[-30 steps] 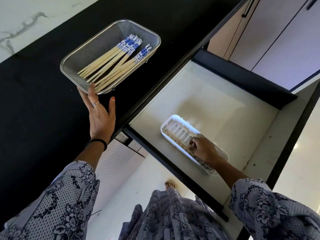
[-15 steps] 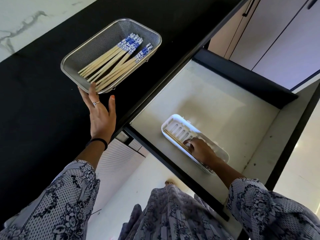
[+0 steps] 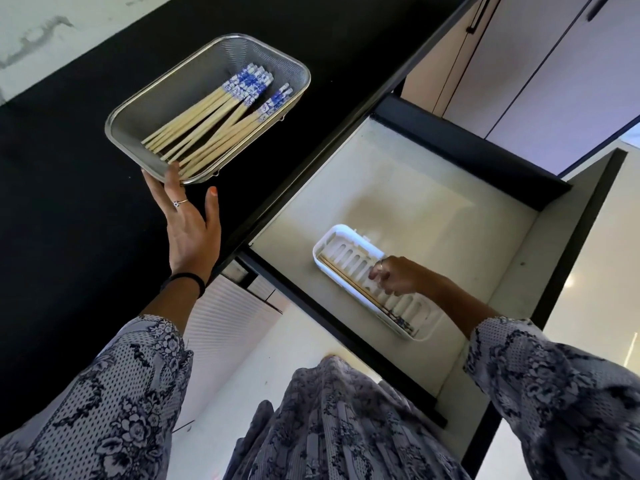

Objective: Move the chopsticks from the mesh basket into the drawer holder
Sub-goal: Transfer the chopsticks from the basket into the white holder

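Observation:
A metal mesh basket (image 3: 194,81) sits on the black counter and holds several bamboo chopsticks (image 3: 211,124) with blue-and-white patterned tops. My left hand (image 3: 190,230) lies flat with fingers spread, fingertips touching the basket's near rim. In the open drawer a white slotted holder (image 3: 349,252) lies flat, and a pair of chopsticks (image 3: 349,284) rests along its near side. My right hand (image 3: 398,275) hovers just over the middle of the holder, fingers loosely bent, holding nothing.
The drawer (image 3: 398,181) is pulled out, with a pale floor and black walls around it. The black counter (image 3: 69,209) runs along the left. Pale cabinet doors (image 3: 554,64) stand at the upper right. My patterned clothing fills the bottom.
My right hand has lifted off the holder and drawn back, uncovering the pair of chopsticks lying in it. My left fingertips have slid up onto the basket's rim.

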